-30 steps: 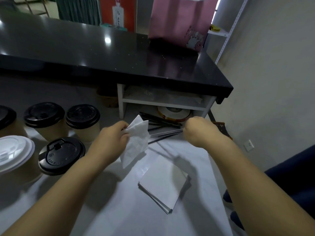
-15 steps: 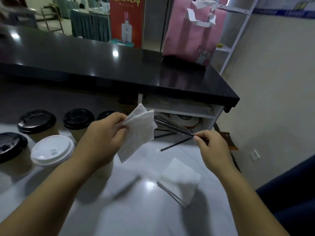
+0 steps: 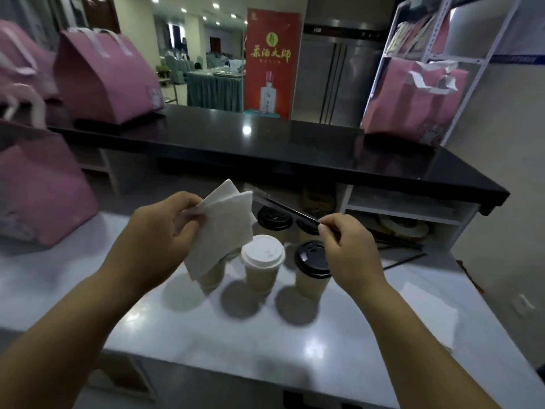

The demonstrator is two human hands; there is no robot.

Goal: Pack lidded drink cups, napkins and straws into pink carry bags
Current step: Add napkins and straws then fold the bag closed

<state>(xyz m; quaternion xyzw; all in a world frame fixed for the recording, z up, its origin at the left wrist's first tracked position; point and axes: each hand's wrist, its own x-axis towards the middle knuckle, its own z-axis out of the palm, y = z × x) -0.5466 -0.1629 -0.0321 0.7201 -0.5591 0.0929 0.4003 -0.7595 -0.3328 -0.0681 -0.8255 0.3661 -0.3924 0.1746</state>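
Note:
My left hand (image 3: 163,231) grips folded white napkins (image 3: 225,228) above the white counter (image 3: 265,343). My right hand (image 3: 348,249) pinches a wrapped black straw (image 3: 283,205) whose far end points toward the napkins. Below the hands stand paper cups: one with a white lid (image 3: 262,265), one with a black lid (image 3: 312,271), another partly hidden behind the napkins, and more black lids (image 3: 274,218) further back. A pink carry bag (image 3: 38,190) sits on the counter at the left. More pink bags (image 3: 106,75) stand on the black upper counter, one at its right end (image 3: 413,101).
The black upper counter (image 3: 265,149) runs across the scene above a white shelf unit (image 3: 404,208) with loose straws beneath it. A metal rack (image 3: 460,54) stands at the right by the wall. A red poster (image 3: 272,63) and a steel fridge are behind.
My view has swung left and up, bringing the cups and left-side bags into sight. My right hand lifted a straw from the pile and carried it left toward the napkins in my left hand.

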